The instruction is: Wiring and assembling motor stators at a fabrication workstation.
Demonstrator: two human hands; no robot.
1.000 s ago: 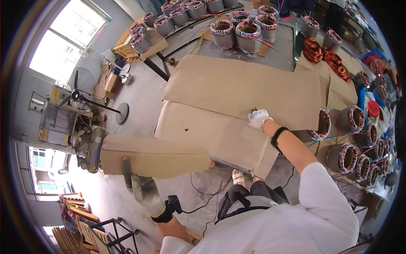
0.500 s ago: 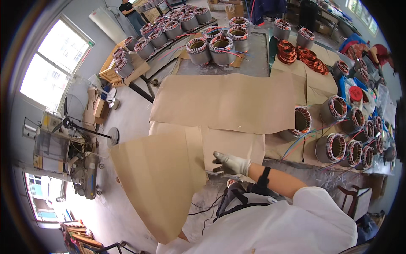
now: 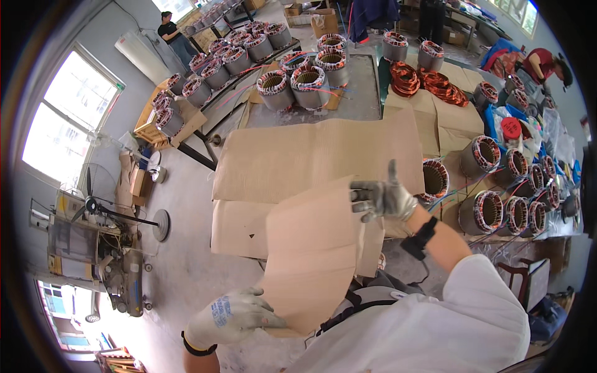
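Note:
A tan sheet of cardboard or heavy paper [image 3: 314, 255] hangs at a slant in front of me, over the table's near edge. My left hand [image 3: 235, 316], in a white work glove, is closed on its lower left edge; the fingertips lie on the sheet. My right hand [image 3: 387, 198], in a grey-palmed glove, is beside the upper right corner, thumb up and fingers spread. Whether its fingertips touch that corner I cannot tell. Beneath lie a wide brown sheet [image 3: 311, 152] and a paler sheet [image 3: 236, 230] on the table, partly covered by the held one.
Motor stators with wound coils [image 3: 482, 211] stand to the right, more [image 3: 311, 87] at the back. Copper wire coils [image 3: 441, 90] lie at the back right. A pedestal fan [image 3: 161, 225] stands on the left floor. One person [image 3: 168, 30] is far left, another [image 3: 538, 65] far right.
The held sheet has swung right and turned, uncovering the paler sheet's left part. My left hand has come into view on it. The right hand has moved up and right, fingers spreading.

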